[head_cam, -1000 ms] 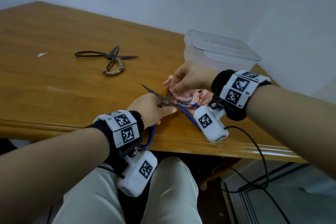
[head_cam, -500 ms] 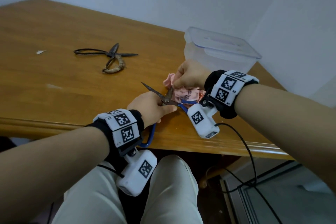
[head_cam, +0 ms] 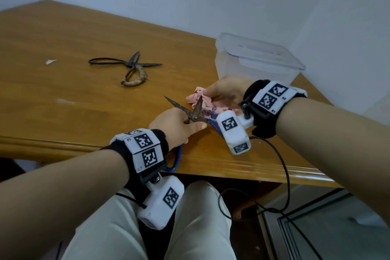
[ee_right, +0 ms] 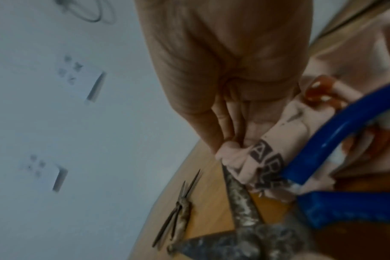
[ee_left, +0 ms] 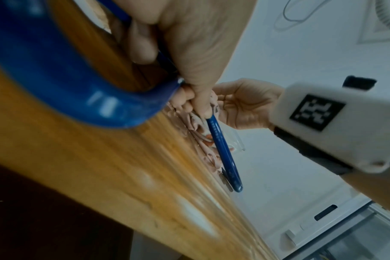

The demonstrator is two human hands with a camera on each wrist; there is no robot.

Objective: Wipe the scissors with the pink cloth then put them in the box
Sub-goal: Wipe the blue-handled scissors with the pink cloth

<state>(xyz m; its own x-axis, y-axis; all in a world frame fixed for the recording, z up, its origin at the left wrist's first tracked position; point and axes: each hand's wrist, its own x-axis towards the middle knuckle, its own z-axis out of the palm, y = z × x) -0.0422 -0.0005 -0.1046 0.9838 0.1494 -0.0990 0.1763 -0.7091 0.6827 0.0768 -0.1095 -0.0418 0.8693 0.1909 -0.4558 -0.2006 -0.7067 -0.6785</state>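
While left hand (head_cam: 175,125) grips scissors (head_cam: 191,111), right hand (head_cam: 224,93) pinches pink cloth (head_cam: 198,99) around blade

Layout on the tabletop (head_cam: 63,95)

The box (head_cam: 253,65) stands at 1 o'clock, near the far right corner. Just before it, the right hand (head_cam: 225,93) rests on the cloth (head_cam: 197,99). The scissors (head_cam: 190,112) lie against the cloth's left side, held by the left hand (head_cam: 175,124) at 6 o'clock. A second pair of scissors (head_cam: 128,67) lies at 11 o'clock, well apart.
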